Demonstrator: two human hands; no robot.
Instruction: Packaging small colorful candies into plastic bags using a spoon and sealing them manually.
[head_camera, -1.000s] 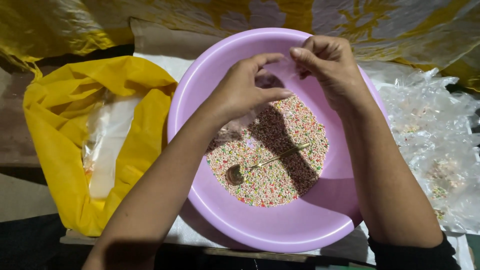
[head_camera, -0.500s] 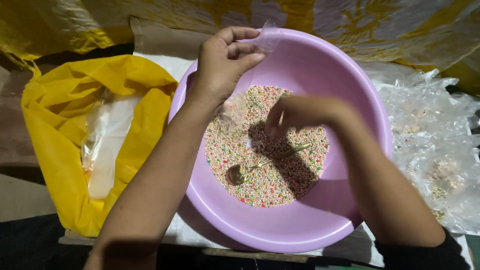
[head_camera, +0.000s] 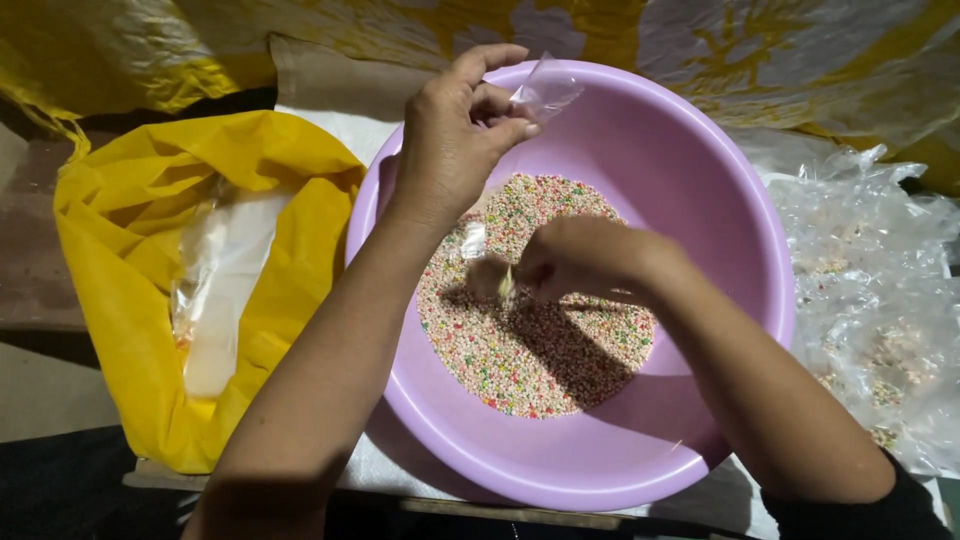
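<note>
Since half a second ago right hand (head_camera: 580, 262) dips spoon (head_camera: 497, 280) into beads (head_camera: 530, 340); left hand (head_camera: 455, 135) pinches light, limp, slippery clear bag (head_camera: 545, 92) by its mouth edge, fingers closed.

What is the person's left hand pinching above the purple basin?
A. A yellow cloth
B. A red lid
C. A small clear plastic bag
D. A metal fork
C. The left hand holds a small clear plastic bag by its edge over the purple basin, while the right hand is down in the tiny multicoloured beads with a spoon.
</note>
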